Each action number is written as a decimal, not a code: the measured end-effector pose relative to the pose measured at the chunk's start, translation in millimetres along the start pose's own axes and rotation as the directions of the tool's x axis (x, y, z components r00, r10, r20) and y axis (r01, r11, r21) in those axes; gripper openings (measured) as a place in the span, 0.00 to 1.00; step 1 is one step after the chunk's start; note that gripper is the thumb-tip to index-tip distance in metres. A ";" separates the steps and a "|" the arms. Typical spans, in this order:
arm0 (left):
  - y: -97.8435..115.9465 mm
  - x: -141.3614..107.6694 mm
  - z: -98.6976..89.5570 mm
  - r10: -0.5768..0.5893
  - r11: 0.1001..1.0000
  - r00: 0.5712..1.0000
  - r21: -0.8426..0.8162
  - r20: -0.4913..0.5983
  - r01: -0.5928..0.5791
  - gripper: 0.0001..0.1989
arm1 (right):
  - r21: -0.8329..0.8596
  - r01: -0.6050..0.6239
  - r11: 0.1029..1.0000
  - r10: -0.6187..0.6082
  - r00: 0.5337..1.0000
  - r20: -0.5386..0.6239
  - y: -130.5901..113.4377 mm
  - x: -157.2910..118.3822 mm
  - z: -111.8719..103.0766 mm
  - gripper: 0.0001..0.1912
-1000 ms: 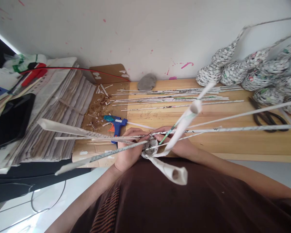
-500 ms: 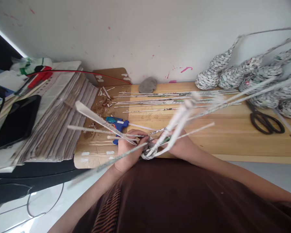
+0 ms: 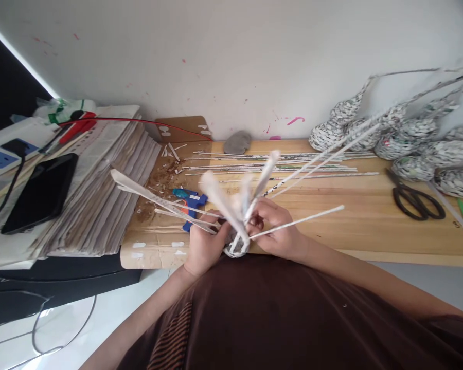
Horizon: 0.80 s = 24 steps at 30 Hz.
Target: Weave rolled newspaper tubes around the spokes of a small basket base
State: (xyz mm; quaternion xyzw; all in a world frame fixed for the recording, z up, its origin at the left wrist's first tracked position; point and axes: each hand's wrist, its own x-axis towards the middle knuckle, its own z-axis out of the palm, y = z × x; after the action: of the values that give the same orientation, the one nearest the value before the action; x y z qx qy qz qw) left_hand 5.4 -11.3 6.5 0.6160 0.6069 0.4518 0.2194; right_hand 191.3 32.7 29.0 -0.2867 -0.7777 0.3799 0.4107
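Note:
A small round woven piece of rolled newspaper (image 3: 237,248) is held close to my body at the table's front edge. Long paper sticks fan out from it to the left, up and to the right; some are smeared by motion. My left hand (image 3: 205,240) is closed on the woven piece's left side, thumb at its rim. On the other side, my right hand (image 3: 275,228) is closed with fingertips pinching one of the paper sticks (image 3: 253,208). Another stick (image 3: 304,220) passes across my right hand. The fingertips of my left hand are partly hidden.
A blue glue gun (image 3: 193,205) lies on cardboard beside a newspaper stack (image 3: 119,205) with a phone (image 3: 42,192) on top. Loose paper sticks (image 3: 231,168) and a grey stone-like lump (image 3: 237,142) lie behind. Black scissors (image 3: 416,200) and several woven paper gourd shapes (image 3: 347,108) stand right.
The upright sticks on the woven piece have swung from leaning right to standing up and leaning left. My right hand has lifted slightly, its fingers now pinching higher. The view has shifted a little.

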 end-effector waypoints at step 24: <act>-6.1 -0.4 8.6 -0.022 0.994 0.999 -0.106 -0.048 0.017 0.02 | 0.511 -0.095 0.854 0.286 0.907 -0.310 -2.1 1.2 3.2 0.11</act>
State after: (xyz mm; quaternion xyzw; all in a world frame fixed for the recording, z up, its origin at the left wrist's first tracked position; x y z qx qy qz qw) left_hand 9.1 -8.3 -2.9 0.5862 0.5932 0.4963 0.2411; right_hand 187.6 31.3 30.1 -0.3190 -0.5315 0.5398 0.5695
